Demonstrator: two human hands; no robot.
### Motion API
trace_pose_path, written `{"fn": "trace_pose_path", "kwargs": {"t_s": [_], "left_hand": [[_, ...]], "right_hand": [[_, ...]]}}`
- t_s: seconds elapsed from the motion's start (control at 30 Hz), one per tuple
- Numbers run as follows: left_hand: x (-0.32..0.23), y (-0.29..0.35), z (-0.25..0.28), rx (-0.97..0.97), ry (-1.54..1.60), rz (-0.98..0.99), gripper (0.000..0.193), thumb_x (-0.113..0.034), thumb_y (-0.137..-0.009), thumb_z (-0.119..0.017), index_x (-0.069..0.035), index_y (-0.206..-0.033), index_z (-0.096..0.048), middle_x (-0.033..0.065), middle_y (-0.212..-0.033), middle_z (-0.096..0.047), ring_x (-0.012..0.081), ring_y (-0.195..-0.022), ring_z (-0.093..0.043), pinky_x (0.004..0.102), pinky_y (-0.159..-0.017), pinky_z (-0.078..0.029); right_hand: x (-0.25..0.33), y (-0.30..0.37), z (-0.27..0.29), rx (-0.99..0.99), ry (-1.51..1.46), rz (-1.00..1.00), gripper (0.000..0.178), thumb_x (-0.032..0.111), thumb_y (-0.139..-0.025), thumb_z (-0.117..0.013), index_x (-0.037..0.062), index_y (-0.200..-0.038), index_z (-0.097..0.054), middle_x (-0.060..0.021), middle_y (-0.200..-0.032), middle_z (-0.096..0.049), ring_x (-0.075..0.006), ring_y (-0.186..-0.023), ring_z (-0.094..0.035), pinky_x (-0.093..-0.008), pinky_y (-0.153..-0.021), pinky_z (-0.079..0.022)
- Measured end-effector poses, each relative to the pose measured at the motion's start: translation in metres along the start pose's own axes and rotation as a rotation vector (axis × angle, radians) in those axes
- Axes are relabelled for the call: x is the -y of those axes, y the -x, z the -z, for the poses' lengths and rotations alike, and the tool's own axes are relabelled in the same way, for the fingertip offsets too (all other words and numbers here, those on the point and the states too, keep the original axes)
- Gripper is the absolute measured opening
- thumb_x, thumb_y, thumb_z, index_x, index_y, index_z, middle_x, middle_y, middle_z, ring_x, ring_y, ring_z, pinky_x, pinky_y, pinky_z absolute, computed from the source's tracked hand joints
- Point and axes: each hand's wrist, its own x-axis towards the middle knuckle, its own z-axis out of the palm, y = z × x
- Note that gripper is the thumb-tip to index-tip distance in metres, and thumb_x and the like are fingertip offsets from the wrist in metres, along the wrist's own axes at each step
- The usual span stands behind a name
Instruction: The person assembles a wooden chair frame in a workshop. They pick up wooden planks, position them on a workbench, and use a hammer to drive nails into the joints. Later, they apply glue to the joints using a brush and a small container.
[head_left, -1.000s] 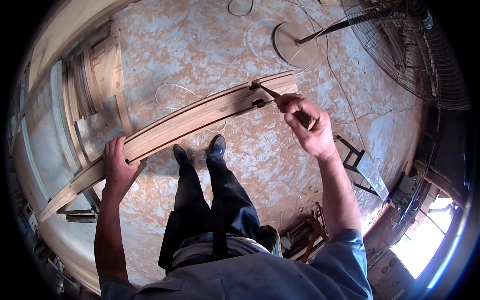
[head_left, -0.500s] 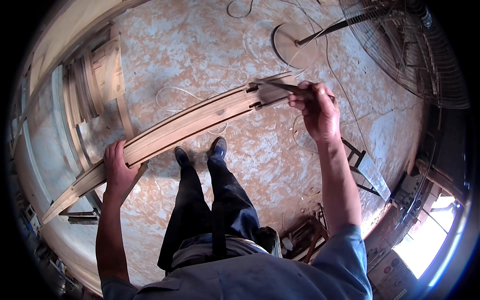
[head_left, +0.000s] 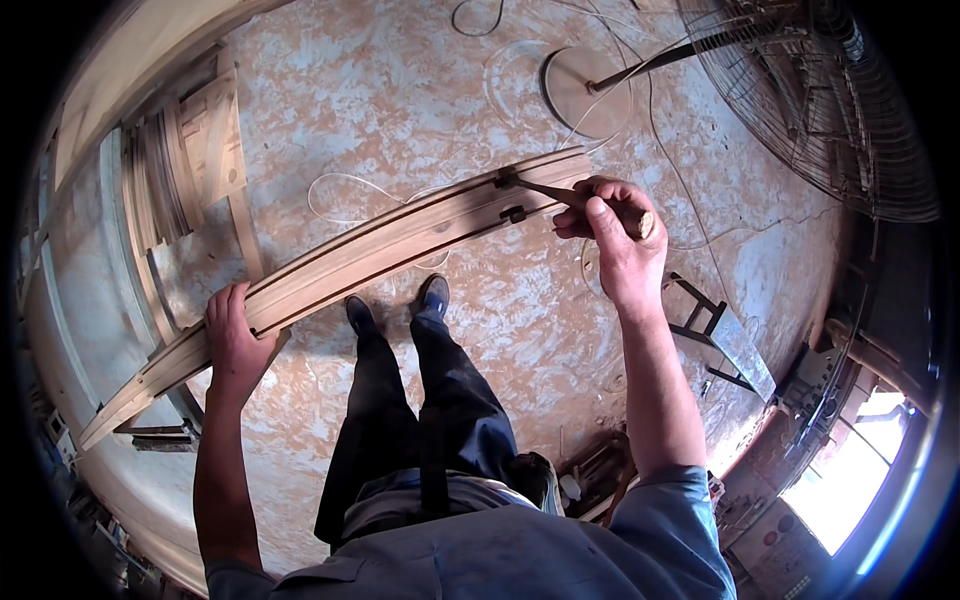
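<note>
A long, slightly curved wooden piece point(head_left: 400, 235) with grooves along both edges slants up from the lower left to the upper middle. My left hand point(head_left: 236, 328) is closed around it toward its left part. Near its right end are two dark notches. My right hand point(head_left: 622, 235) grips the wooden handle of a chisel-like tool point(head_left: 548, 190), whose thin dark blade points left. The blade's tip is at the upper notch; whether it is inside cannot be made out.
A pedestal fan point(head_left: 800, 110) with a round base point(head_left: 588, 92) stands at the upper right, cords trailing over the floor. A small metal-framed stool point(head_left: 725, 335) is at the right. Stacked curved wooden strips point(head_left: 165, 180) lie at the left. A low stand point(head_left: 165, 436) is under the piece's left end.
My right hand has shifted slightly left and down and turned, so the handle's end now shows. The tool's tip has come to the upper notch. My left hand stays put.
</note>
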Motion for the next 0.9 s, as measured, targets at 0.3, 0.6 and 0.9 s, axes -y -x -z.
{"fn": "trace_pose_path", "kwargs": {"t_s": [0.3, 0.6, 0.9], "left_hand": [[0.002, 0.000, -0.002, -0.007, 0.013, -0.021, 0.076, -0.005, -0.062, -0.078, -0.004, -0.131, -0.048, 0.0179, -0.127, -0.052, 0.0375, -0.123, -0.045, 0.0467, -0.108, -0.035], [0.006, 0.001, -0.005, -0.014, 0.002, -0.021, 0.076, -0.006, -0.061, -0.080, -0.004, -0.130, -0.048, 0.0161, -0.125, -0.052, 0.0358, -0.121, -0.046, 0.0464, -0.107, -0.035], [0.006, 0.002, -0.005, -0.021, 0.008, -0.025, 0.078, -0.007, -0.061, -0.081, -0.004, -0.131, -0.048, 0.0159, -0.127, -0.052, 0.0355, -0.122, -0.046, 0.0458, -0.107, -0.035]], "right_hand": [[-0.010, -0.006, -0.027, -0.053, 0.142, 0.101, 0.009, 0.007, -0.095, -0.066, -0.0016, -0.096, -0.061, -0.0063, -0.090, -0.065, -0.0109, -0.074, -0.066, -0.0252, -0.066, -0.055], [0.006, -0.011, -0.034, -0.116, 0.211, 0.003, 0.014, 0.013, -0.095, -0.067, -0.0003, -0.096, -0.064, -0.0040, -0.074, -0.068, -0.0083, -0.067, -0.064, -0.0240, -0.061, -0.053], [-0.029, 0.015, -0.031, -0.023, 0.235, 0.242, 0.013, -0.003, -0.086, -0.070, 0.0028, -0.096, -0.063, -0.0086, -0.109, -0.063, -0.0167, -0.097, -0.061, -0.0298, -0.082, -0.051]]}}
